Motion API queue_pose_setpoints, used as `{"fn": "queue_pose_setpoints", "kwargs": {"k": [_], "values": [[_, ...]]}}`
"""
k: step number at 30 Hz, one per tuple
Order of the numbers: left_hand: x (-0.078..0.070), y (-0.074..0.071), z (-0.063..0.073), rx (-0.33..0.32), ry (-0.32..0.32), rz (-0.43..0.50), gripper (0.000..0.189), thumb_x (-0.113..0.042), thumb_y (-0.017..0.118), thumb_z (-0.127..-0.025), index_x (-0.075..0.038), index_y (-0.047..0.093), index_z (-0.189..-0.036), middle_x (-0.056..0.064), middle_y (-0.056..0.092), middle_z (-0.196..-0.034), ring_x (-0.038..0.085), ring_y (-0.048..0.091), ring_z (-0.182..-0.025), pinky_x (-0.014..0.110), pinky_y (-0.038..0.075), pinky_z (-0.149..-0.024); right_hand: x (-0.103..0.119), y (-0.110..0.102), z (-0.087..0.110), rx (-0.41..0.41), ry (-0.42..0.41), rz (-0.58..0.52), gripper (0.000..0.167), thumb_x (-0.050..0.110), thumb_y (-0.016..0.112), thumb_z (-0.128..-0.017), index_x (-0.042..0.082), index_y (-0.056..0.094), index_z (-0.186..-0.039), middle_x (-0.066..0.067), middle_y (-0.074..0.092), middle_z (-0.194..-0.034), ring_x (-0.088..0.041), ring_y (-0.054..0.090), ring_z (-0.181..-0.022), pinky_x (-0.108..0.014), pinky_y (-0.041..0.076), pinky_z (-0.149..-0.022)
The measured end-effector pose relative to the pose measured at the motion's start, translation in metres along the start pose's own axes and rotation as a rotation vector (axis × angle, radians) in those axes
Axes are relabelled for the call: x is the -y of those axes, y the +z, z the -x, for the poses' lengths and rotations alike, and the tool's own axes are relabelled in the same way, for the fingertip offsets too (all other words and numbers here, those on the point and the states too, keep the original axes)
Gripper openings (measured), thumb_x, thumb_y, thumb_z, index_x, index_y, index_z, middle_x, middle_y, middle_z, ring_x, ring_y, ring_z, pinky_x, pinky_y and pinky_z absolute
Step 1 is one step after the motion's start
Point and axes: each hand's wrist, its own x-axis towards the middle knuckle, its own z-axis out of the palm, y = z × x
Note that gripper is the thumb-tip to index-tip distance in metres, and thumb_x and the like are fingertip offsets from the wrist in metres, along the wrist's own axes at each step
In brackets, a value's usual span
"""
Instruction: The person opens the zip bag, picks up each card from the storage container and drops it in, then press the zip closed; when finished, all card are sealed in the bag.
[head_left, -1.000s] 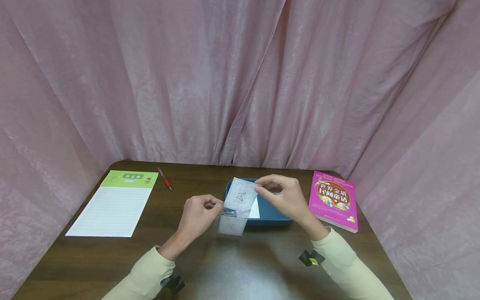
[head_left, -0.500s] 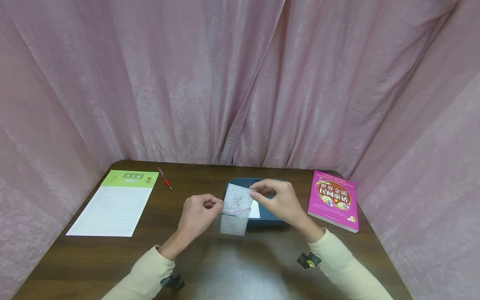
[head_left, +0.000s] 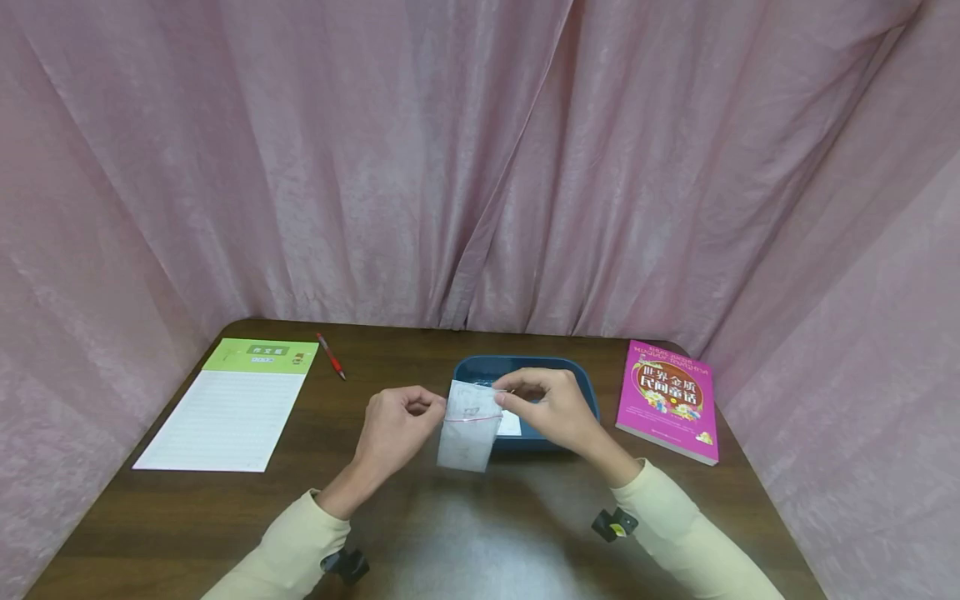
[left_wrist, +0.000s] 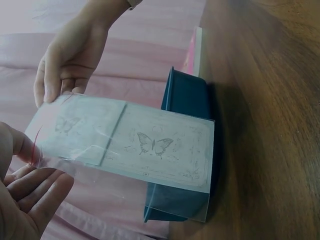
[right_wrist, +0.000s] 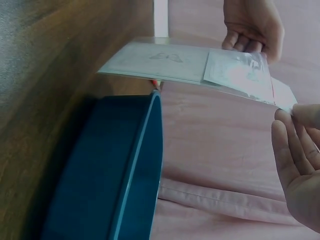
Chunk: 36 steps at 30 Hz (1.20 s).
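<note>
Just below the centre of my head view, a clear bag (head_left: 465, 448) was stretched between two separate hands, overlapping the near left corner of a blue box (head_left: 589, 396). I saw the left hand (head_left: 400, 427) pinching the bag's edge, the right hand (head_left: 555, 408) pinching a white card (head_left: 471, 399) poking from its mouth. A pink book (head_left: 667, 402) lay at right.

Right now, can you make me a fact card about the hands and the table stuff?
Left hand: pinches the edge of a clear bag
Right hand: holds a butterfly card, partly inside that bag
Also in bag: second butterfly card
Bin: blue, white paper inside
To the left: writing pad, red pen
To the right: pink book
</note>
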Motion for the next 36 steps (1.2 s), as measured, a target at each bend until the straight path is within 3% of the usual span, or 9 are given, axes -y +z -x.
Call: {"fn": "queue_pose_setpoints", "kwargs": {"k": [6, 9, 16, 29, 36], "values": [[-0.001, 0.0, 0.0, 0.009, -0.012, 0.02, 0.01, -0.016, 0.072, -0.085, -0.018, 0.08, -0.079, -0.012, 0.075, -0.072, 0.006, 0.069, -0.07, 0.027, 0.051, -0.062, 0.003, 0.0, 0.003, 0.014, -0.04, 0.0, 0.011, 0.012, 0.075, -0.092, 0.01, 0.079, -0.103, -0.001, 0.077, -0.096, -0.012, 0.068, -0.081, -0.028, 0.058, -0.074], [-0.001, -0.001, 0.0, 0.011, -0.011, 0.026, 0.01, -0.016, 0.072, -0.086, -0.017, 0.08, -0.079, -0.011, 0.075, -0.073, 0.007, 0.069, -0.07, 0.027, 0.052, -0.062, -0.011, 0.003, 0.003, 0.011, -0.079, 0.009, 0.011, 0.019, 0.076, -0.092, 0.015, 0.08, -0.102, 0.005, 0.077, -0.096, -0.01, 0.068, -0.083, -0.031, 0.059, -0.075], [-0.001, -0.001, 0.0, 0.013, -0.017, 0.015, 0.011, -0.017, 0.072, -0.087, -0.017, 0.08, -0.08, -0.007, 0.076, -0.076, 0.008, 0.069, -0.07, 0.027, 0.051, -0.061, -0.014, 0.007, 0.003, 0.044, -0.131, 0.038, 0.009, 0.016, 0.075, -0.092, 0.016, 0.08, -0.1, 0.008, 0.073, -0.091, -0.008, 0.066, -0.082, -0.043, 0.06, -0.073], [0.0, -0.003, -0.002, 0.036, -0.027, 0.044, 0.009, -0.016, 0.075, -0.087, -0.011, 0.081, -0.086, -0.006, 0.077, -0.08, 0.01, 0.073, -0.076, 0.028, 0.054, -0.064, -0.013, 0.005, 0.002, 0.051, -0.157, 0.063, 0.01, 0.012, 0.075, -0.092, 0.009, 0.08, -0.099, 0.009, 0.072, -0.09, -0.006, 0.065, -0.08, -0.035, 0.059, -0.072], [0.002, -0.004, -0.001, 0.02, -0.028, 0.037, 0.006, -0.016, 0.076, -0.085, -0.015, 0.081, -0.082, -0.009, 0.076, -0.075, 0.008, 0.071, -0.073, 0.027, 0.052, -0.063, -0.016, 0.0, 0.001, 0.03, -0.129, 0.045, 0.011, 0.016, 0.076, -0.091, 0.01, 0.08, -0.1, 0.008, 0.072, -0.091, -0.008, 0.066, -0.08, -0.035, 0.059, -0.072]]}}
